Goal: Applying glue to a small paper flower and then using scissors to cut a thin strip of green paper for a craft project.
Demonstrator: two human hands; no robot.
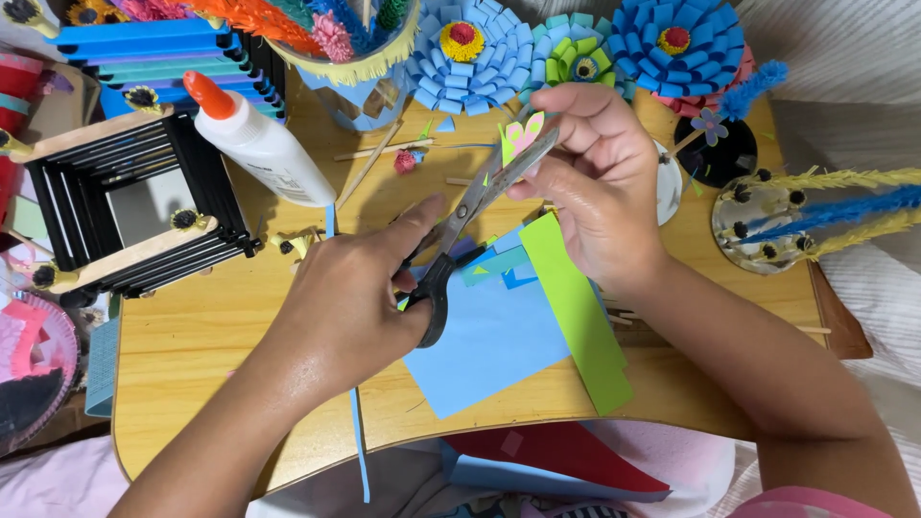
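From the head view, the left hand [360,297] grips the black handles of the scissors [470,216], blades nearly closed on a small pink and green paper flower [521,136] pinched in the right hand's [595,182] fingers, above the middle of the wooden table [192,336]. Blue paper [489,345] and a green strip [576,307] lie toward its near edge; a glue bottle [259,144] lies toward the far left corner.

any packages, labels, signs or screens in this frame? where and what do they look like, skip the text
Glue bottle: lying tilted on the wooden table, upper left, beside the black stick frame; white body, orange cone cap, its label too faint to make out.
No signs or screens in view.
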